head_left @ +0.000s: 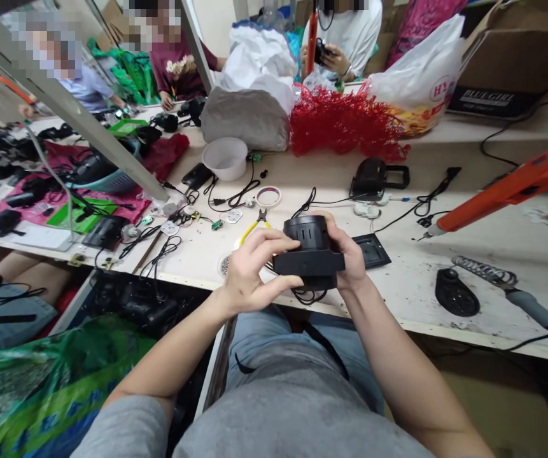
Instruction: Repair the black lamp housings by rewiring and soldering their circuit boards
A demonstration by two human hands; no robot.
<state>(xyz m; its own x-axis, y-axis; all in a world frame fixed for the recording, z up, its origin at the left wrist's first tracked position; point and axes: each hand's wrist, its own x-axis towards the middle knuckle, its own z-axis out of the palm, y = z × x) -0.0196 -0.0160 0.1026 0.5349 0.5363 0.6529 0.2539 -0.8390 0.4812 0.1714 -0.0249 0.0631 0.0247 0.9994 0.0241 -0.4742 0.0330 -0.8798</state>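
Observation:
I hold a black plastic device housing with both hands just above the table's front edge. It has a round slotted top and a square base. My left hand grips its left side with fingers curled over the top. My right hand wraps round its right side and back. A black wire hangs below the housing. Yellow-handled pliers lie on the table just behind my left hand.
On the white table: a flat black cover, a soldering iron with coil stand, an orange electric screwdriver, a black oval part, tape roll, white bowl, red netting. Other people sit at the far side.

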